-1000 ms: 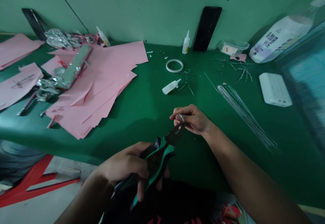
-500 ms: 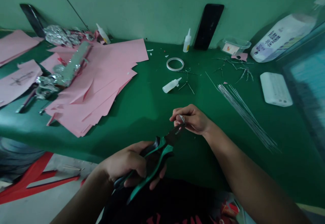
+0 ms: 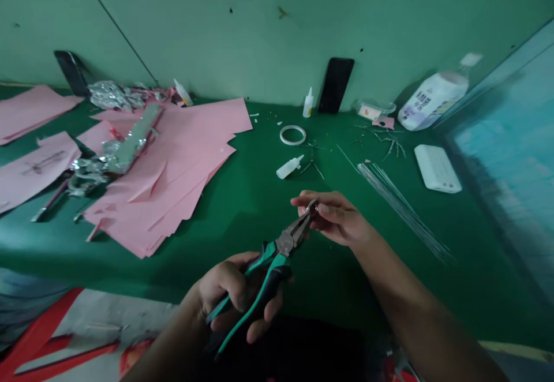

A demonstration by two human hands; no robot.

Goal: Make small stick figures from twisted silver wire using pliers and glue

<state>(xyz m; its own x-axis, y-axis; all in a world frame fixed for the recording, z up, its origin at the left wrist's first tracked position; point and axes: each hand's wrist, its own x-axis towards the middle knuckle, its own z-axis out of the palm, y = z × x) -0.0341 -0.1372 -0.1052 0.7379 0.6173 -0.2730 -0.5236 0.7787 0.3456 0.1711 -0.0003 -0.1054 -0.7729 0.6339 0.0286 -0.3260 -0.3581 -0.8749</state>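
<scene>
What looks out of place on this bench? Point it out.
The stack of pink paper looks rough: its sheets sit askew with jagged, torn-looking edges. Crumpled aluminium foil also straggles off its left side onto the green bench top.

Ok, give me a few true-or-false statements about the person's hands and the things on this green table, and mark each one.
The left hand grips green-and-black steel pliers. True.

The right hand holds a small white plastic glue bottle. False: it pinches a small bent silver wire, and the bottle lies on the green table.

A bundle of thin straight silver wires lies to the right of the right hand. True.

The sheets of pink paper lie right of both hands. False: they lie to the left.

Crumpled aluminium foil lies at the back left. True.
</scene>
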